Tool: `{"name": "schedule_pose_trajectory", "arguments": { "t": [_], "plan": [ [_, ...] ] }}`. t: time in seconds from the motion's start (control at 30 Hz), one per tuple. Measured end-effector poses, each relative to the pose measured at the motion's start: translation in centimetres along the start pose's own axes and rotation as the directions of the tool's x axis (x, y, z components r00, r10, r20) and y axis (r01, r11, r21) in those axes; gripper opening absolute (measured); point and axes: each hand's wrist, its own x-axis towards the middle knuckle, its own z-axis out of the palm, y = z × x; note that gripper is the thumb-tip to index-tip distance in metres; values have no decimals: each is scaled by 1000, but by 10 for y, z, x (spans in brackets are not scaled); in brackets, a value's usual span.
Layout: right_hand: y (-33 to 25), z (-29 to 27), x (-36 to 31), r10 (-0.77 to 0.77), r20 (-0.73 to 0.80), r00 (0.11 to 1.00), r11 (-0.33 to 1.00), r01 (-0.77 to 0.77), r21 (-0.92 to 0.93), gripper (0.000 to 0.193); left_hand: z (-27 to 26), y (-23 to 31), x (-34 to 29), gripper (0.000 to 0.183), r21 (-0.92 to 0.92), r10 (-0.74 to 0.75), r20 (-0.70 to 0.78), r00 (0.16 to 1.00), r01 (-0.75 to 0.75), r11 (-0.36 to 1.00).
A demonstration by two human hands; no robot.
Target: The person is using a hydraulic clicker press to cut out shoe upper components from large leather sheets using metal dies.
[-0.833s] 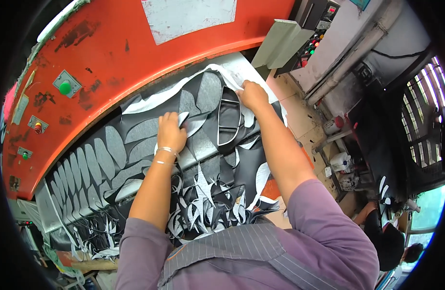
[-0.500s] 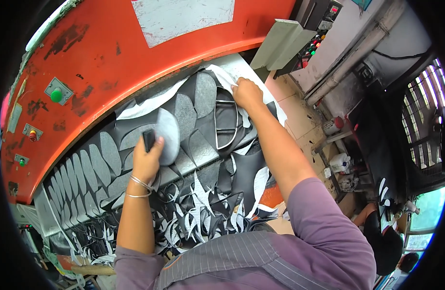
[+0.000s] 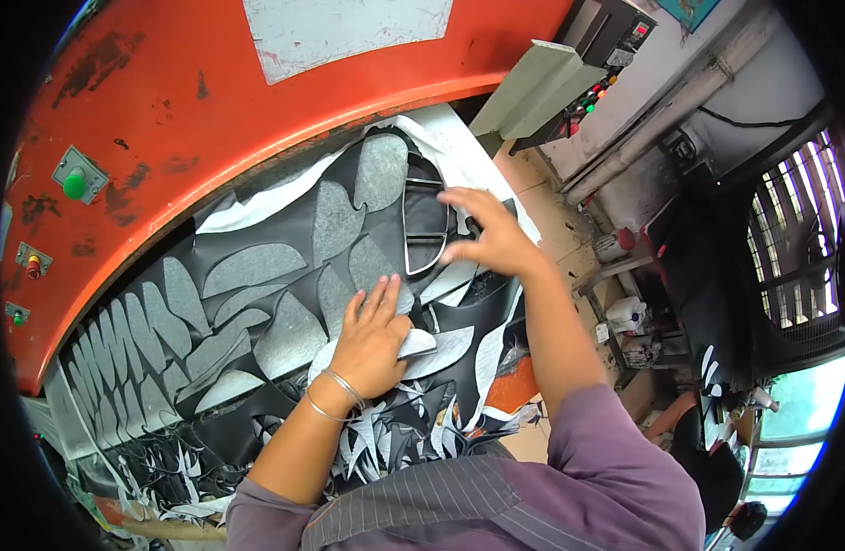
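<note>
A D-shaped cutting die (image 3: 408, 220) with two crossbars stands on the dark sheet material (image 3: 257, 230), near the press table's right end. My right hand (image 3: 496, 239) is at its right rim, thumb and fingers spread apart; whether they touch the rim I cannot tell. My left hand (image 3: 372, 344) lies on the sheet with fingers stretched out, left of and nearer than the die. A pale cut piece (image 3: 419, 343) shows from beneath its palm, and its full shape is hidden. Grey, leaf-shaped cut areas (image 3: 338, 220) cover the sheet around both hands.
An orange press beam (image 3: 165, 119) arches across the far side, with a green button (image 3: 75, 184) at left. Tangled offcuts (image 3: 367, 441) hang along the near edge. A control box (image 3: 615, 41) stands at the far right. Another person (image 3: 707, 459) is at the lower right.
My left hand has moved right and down onto the sheet; the pale oval piece and dark object it held up no longer show there. My right hand has let go of the white sheet edge and come nearer.
</note>
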Motion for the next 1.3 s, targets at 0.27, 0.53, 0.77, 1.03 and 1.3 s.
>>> {"name": "schedule_pose_trajectory", "arguments": {
  "t": [0.27, 0.53, 0.77, 1.03, 1.3],
  "plan": [
    [13, 11, -14, -33, 24, 999, 976, 38, -214, 62, -2, 3, 12, 32, -23, 57, 12, 998, -57, 998],
    [14, 10, -12, -80, 17, 997, 974, 81, -212, 60, -2, 2, 15, 31, 32, 66, -9, 998, -65, 997],
    [11, 11, -13, -18, 23, 1000, 971, 23, -237, 60, -3, 1, 16, 32, 49, 63, 8, 998, -63, 997],
    [-1, 7, -17, 48, 107, 993, 960, -16, -281, 63, 9, 1, 5, 33, 26, 89, -31, 996, -88, 996],
    [-60, -24, -20, 126, -154, 980, 965, -157, -208, 93, -67, -37, -99, 21, -943, -649, -291, 703, -95, 320]
  ]
}}
